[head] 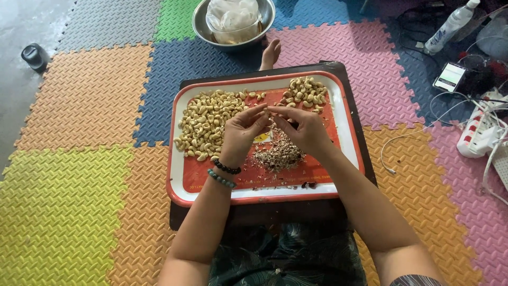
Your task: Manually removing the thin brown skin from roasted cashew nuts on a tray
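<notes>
Floor of coloured foam mats (90, 100); red-rimmed tray (346, 127) at centre; left hand (241, 132) and right hand (304, 130) meet above it, fingertips pinched together on something too small to identify; large cashew pile (203, 124) at nine o'clock of the hands; smaller pile (306, 91) at one o'clock; husk scraps (279, 153) at six o'clock; steel bowl (267, 18) at twelve o'clock.

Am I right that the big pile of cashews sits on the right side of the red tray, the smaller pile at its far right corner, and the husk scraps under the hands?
Not quite. The head view shows the big pile of cashews on the left side of the red tray. The smaller pile is at the far right corner, and the husk scraps lie under the left hand and right hand.
</notes>
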